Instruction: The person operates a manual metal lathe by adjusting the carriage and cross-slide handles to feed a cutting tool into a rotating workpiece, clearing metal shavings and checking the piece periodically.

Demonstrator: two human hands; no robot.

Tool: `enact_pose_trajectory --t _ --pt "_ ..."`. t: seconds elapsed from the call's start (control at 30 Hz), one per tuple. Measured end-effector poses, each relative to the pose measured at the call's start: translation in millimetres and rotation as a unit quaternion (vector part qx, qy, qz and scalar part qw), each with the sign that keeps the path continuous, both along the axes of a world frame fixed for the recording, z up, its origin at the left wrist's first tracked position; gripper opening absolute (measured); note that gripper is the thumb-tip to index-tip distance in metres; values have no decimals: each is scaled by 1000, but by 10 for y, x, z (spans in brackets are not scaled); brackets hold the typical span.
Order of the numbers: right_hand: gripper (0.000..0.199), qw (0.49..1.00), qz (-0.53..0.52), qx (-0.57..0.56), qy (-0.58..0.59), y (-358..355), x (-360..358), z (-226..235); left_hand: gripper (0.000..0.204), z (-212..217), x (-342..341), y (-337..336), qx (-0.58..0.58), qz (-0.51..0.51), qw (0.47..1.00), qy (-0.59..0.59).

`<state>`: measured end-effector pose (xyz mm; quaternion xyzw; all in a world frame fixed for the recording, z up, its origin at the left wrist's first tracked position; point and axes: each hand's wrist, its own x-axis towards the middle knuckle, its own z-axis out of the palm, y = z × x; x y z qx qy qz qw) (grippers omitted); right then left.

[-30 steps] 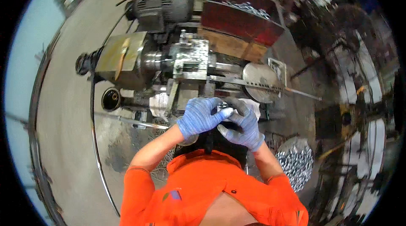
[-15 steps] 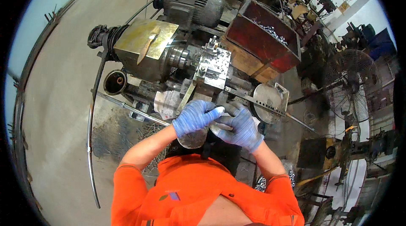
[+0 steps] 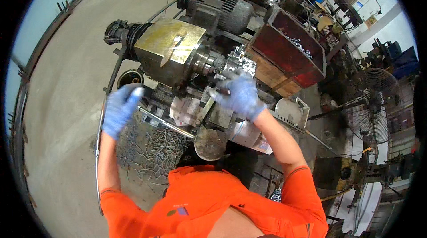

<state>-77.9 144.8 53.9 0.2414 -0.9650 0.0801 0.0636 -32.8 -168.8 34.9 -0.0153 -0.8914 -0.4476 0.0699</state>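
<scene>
My left hand [image 3: 120, 109], in a blue-grey knit glove, is blurred beside the long metal lever [image 3: 97, 166] at the left of a lathe. Whether its fingers touch the lever cannot be made out. My right hand [image 3: 242, 95], gloved alike, reaches over the lathe's tool block [image 3: 249, 65], fingers bent toward the round chuck [image 3: 203, 62]. A small shiny spot shows at its fingertips, too blurred to name. Below the hands, a metal rod [image 3: 165, 119] ends near a round disc [image 3: 210, 144]. The right hand hides part of the tool block.
A red metal bin [image 3: 284, 51] with shiny small parts stands behind the lathe, near a motor [image 3: 220, 11]. A yellowish cover [image 3: 171, 40] carries a knife-like tool [image 3: 171, 52]. Metal shavings [image 3: 162, 149] lie on the floor. A caged fan [image 3: 376, 104] stands at right.
My hands have parted. The left has moved left toward the long lever, and the right has moved up to the chuck and tool block. The whole view has shifted slightly.
</scene>
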Motion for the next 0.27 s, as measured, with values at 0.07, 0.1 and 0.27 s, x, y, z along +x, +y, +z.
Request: enact_pose_trajectory --t 0.07,0.1,0.27 --pt "38 998 -11 66 23 9 -321 -177 36 -141 94 -522 -289 131 947 52" --pt "39 994 -12 107 -34 -67 -430 -115 36 -221 204 -802 -329 162 929 42" --pt "47 987 -43 135 -72 -160 -708 -294 49 -755 657 -1494 -362 225 891 -160"
